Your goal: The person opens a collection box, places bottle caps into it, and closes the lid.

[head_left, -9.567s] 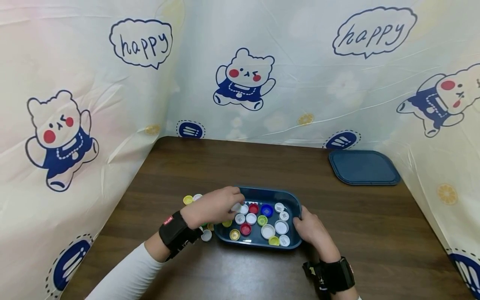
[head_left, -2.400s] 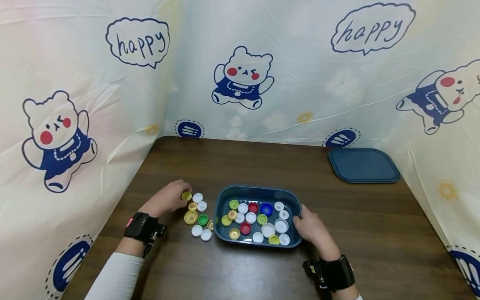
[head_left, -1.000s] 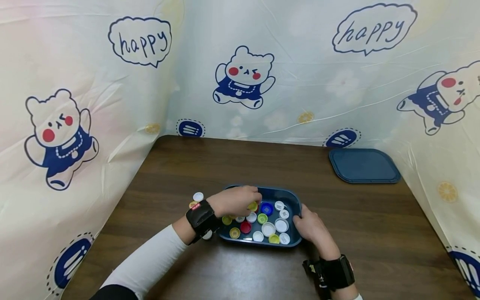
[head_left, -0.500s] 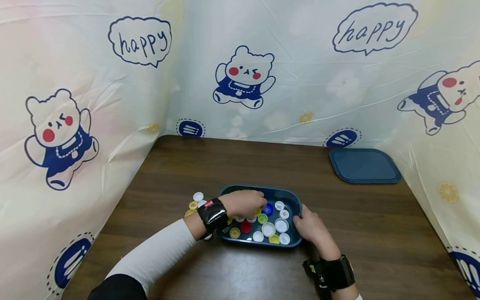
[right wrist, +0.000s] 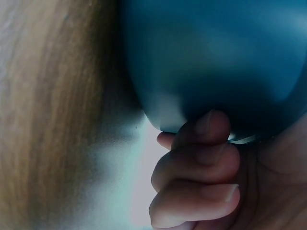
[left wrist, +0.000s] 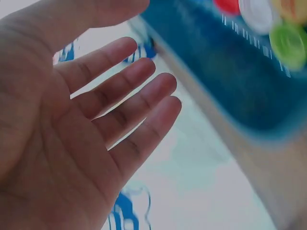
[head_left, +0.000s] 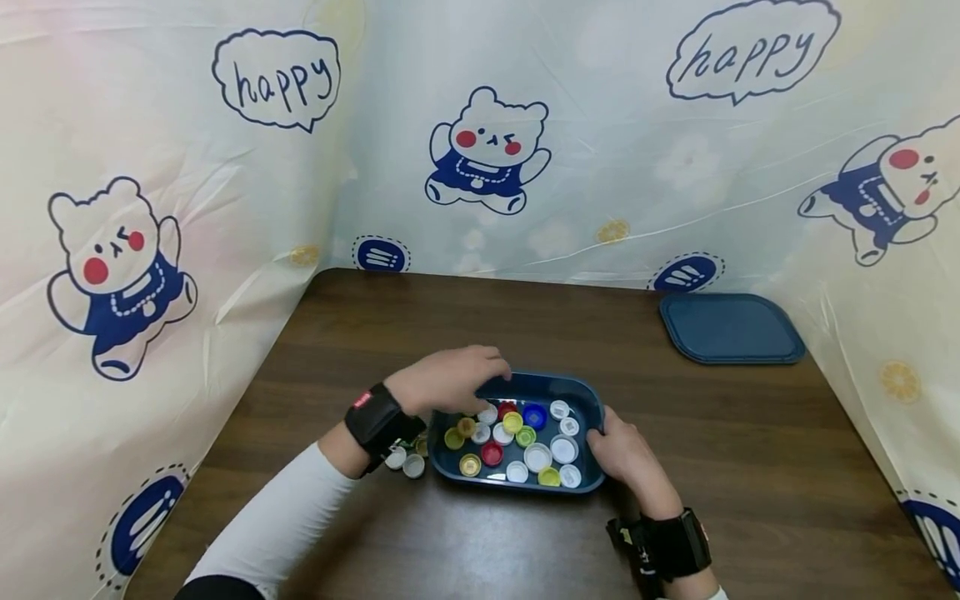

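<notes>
A blue rectangular tray (head_left: 540, 385) holds many loose bottle caps in white, red, yellow, green, gold and blue. Over its back left corner hovers my left hand (head_left: 448, 380), fingers extended and parted; in the left wrist view the palm (left wrist: 57, 143) holds nothing, with the tray wall (left wrist: 206, 72) beyond it. A yellow cap (head_left: 513, 422) lies among the others mid-tray, just right of that hand. At the right end my right hand (head_left: 624, 454) grips the rim; the right wrist view has curled fingers (right wrist: 192, 167) against the tray's outer wall (right wrist: 216, 48).
Left of the tray, a white cap (head_left: 413, 466) and several others lie on the brown wooden table (head_left: 465, 533), partly hidden by my left wrist. A flat blue lid-like panel (head_left: 731, 329) lies at the back right. Printed curtain (head_left: 600, 150) encloses the back and sides.
My left hand carried a yellow cap from the loose group into the tray, let it go mid-tray, and has drawn back leftward. My right hand stays on the tray's right end.
</notes>
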The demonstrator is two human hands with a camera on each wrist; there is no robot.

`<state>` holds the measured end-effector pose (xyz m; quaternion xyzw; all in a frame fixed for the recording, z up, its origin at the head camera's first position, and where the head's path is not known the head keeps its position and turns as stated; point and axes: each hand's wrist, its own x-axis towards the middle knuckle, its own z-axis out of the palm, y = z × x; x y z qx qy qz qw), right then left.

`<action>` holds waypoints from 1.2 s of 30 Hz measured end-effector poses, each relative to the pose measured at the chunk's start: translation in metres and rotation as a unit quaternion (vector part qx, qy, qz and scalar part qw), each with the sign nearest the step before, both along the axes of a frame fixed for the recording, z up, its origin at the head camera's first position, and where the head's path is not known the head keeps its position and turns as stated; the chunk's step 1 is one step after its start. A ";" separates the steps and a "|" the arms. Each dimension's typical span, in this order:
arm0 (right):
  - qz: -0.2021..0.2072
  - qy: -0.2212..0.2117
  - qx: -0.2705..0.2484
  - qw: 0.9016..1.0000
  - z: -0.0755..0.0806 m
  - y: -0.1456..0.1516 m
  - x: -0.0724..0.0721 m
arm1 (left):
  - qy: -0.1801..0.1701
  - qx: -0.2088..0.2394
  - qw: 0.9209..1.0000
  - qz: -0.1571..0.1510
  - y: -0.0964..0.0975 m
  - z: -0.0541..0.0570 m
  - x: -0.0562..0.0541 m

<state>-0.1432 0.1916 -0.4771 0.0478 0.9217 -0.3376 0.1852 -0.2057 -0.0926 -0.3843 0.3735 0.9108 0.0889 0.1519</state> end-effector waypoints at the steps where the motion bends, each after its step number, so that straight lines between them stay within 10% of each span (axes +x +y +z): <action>1: 0.000 0.000 0.001 1.000 0.001 0.000 0.000 | 0.004 0.002 1.000 0.011 -0.008 0.004 0.000; 8: 0.001 -0.001 0.009 1.000 0.002 0.002 -0.001 | -0.007 0.041 0.994 0.101 -0.068 0.012 -0.003; 17: 0.001 0.002 0.005 1.000 0.002 0.003 0.000 | -0.037 0.031 0.985 0.167 -0.122 -0.024 -0.008; 27: 0.012 0.022 0.013 1.000 0.000 0.003 0.000 | -0.058 0.031 0.983 0.173 -0.136 -0.067 -0.021; 36: 0.009 0.018 0.013 1.000 -0.002 0.002 0.000 | -0.069 0.025 0.983 0.167 -0.130 -0.073 -0.025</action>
